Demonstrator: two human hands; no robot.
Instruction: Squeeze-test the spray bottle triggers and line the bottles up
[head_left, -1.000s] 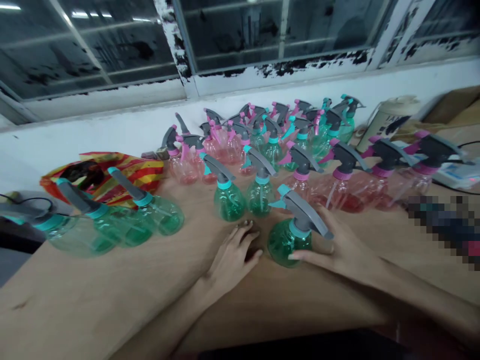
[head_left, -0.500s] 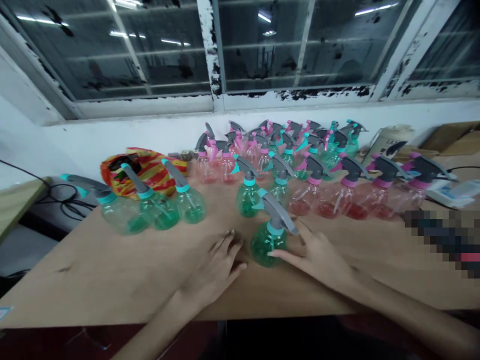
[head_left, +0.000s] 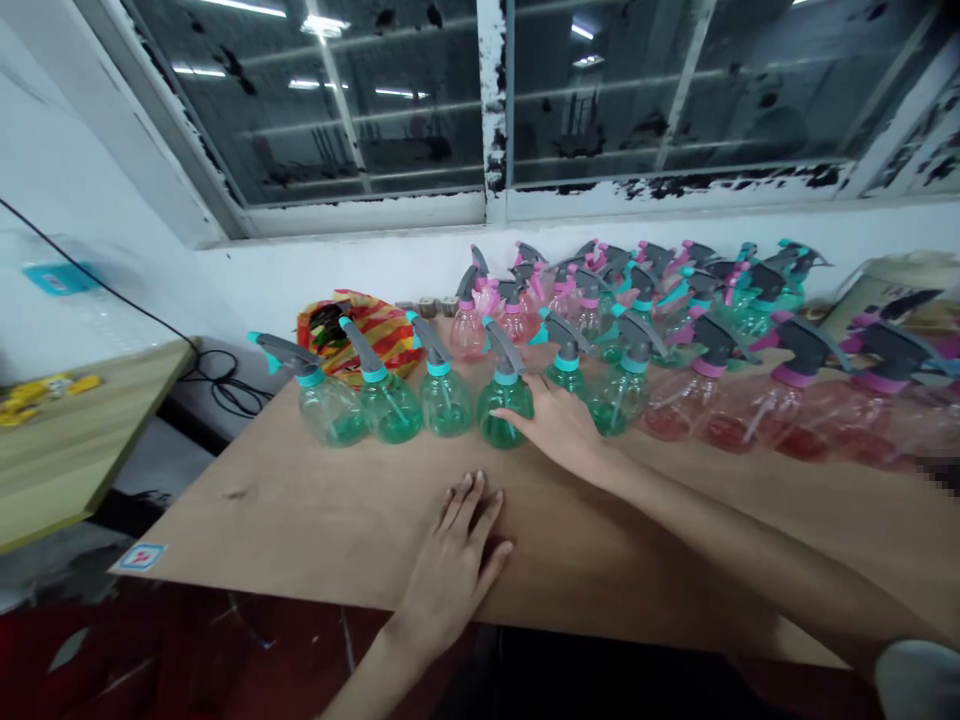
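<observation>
My right hand (head_left: pixel 559 425) is wrapped round the body of a green spray bottle (head_left: pixel 504 425) with a grey and turquoise trigger head. The bottle stands upright on the wooden table (head_left: pixel 300 510), in the front row. Three green spray bottles, the closest of them (head_left: pixel 448 405), are lined up to its left. To its right, past my fingers, stand two more green spray bottles, one (head_left: pixel 619 400) nearer the front, then several pink ones (head_left: pixel 667 405). My left hand (head_left: pixel 454 560) lies flat on the table near its front edge, fingers spread, holding nothing.
Behind the front row is a cluster of pink and green spray bottles (head_left: pixel 514 320) by the wall. A red and yellow bag (head_left: pixel 375 335) lies at the back left. Black cables (head_left: pixel 225 385) hang beside a second table (head_left: pixel 112 430) with yellow pieces on it.
My right hand has carried the green spray bottle away from the front edge, back and left into the gap in the front row. The view has shifted left. My left hand stays on the table.
</observation>
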